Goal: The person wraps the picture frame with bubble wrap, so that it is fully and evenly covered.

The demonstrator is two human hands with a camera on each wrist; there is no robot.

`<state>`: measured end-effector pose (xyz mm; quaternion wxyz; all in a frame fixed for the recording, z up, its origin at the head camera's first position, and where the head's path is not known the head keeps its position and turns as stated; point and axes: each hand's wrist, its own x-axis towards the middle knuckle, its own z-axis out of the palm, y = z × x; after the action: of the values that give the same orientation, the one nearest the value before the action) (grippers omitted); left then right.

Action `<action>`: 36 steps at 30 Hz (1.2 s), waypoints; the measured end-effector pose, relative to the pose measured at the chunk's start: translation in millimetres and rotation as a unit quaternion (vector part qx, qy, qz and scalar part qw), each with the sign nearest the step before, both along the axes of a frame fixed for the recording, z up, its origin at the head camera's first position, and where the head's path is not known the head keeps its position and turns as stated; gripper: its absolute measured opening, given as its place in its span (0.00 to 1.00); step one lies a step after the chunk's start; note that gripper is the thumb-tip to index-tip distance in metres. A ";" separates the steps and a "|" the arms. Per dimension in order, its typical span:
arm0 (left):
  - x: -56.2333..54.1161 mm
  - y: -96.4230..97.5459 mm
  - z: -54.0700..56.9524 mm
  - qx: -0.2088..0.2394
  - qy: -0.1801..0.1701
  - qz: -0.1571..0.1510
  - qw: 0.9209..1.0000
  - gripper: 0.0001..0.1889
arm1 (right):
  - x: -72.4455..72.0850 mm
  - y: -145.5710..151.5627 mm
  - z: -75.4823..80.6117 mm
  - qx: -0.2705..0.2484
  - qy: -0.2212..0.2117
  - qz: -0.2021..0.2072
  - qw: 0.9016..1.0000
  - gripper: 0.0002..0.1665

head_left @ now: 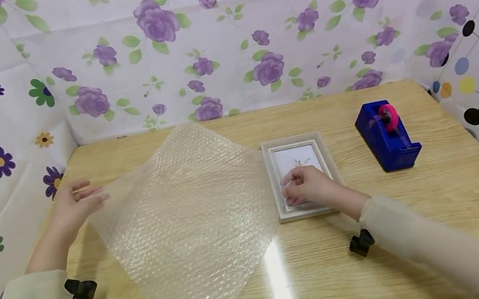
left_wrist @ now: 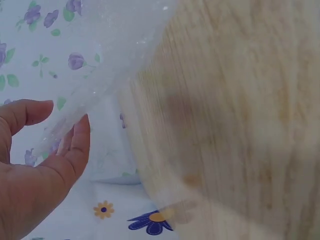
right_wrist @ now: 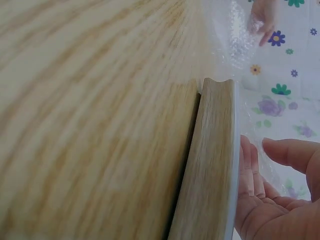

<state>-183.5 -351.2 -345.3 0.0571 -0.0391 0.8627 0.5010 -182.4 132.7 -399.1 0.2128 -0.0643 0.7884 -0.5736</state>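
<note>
A sheet of clear bubble wrap [head_left: 190, 222] is spread over the table [head_left: 422, 203] in a rough diamond, with corners near 12 and 6 o'clock. Between 9 and 10 o'clock of its middle, the left hand [head_left: 72, 206] is at the sheet's raised left corner; in the left wrist view its grip is loose, the thumb apart from the nearly straight fingers and the film passing between them. At about 3 o'clock of the wrap, a pale picture frame [head_left: 327, 156] lies flat, just beside the sheet, its card printed with a leafy sprig towards 12 o'clock. The right hand [head_left: 310, 185] is over the middle of the frame, fingers bent and clear film by its thumb; whether it pinches the film firmly I cannot tell. Between 2 and 3 o'clock of the frame, well apart, stands a blue tape dispenser [head_left: 396, 151] with a pink-cored roll [head_left: 390, 117]. Purple-flowered sheeting [head_left: 228, 28] hangs at 12 o'clock, beyond the table.
</note>
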 end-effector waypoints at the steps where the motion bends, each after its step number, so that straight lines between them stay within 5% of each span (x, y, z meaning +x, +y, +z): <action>1: 1.4 -1.2 -0.9 0.015 0.013 0.000 1.000 0.31 | 1.1 1.3 0.3 -0.001 0.007 0.001 1.000 0.17; 5: 9.3 -5.5 -3.1 0.093 0.035 0.010 0.995 0.10 | 6.4 9.5 2.4 0.016 0.043 0.008 0.999 0.18; 8: 12.6 -6.2 -3.7 0.133 0.015 0.032 0.991 0.10 | 11.5 17.4 6.1 0.053 0.089 0.006 0.995 0.18; 11: 13.9 -6.1 -4.1 0.139 -0.009 0.054 0.989 0.13 | 17.4 26.3 9.1 0.100 0.145 -0.014 0.984 0.17; 15: 17.0 -7.2 -5.2 0.088 -0.012 0.066 0.994 0.13 | 24.9 38.8 9.6 0.143 0.185 -0.059 0.970 0.19; 23: 25.5 -12.0 -13.4 -0.019 -0.015 0.072 0.997 0.31 | 36.3 65.1 1.1 0.156 0.185 -0.136 0.961 0.25; 29: 29.0 -16.0 -17.5 -0.014 -0.024 0.079 0.997 0.29 | 39.4 75.5 0.9 0.180 0.161 -0.158 0.957 0.30; 36: 28.8 -17.6 -16.0 0.005 -0.026 0.074 0.997 0.24 | 42.2 80.0 0.9 0.234 0.095 -0.133 0.958 0.29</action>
<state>-154.6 -368.8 -361.2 0.0420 -0.1154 0.8529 0.5074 -140.2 212.7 -398.2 0.0678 0.0391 0.9187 -0.3872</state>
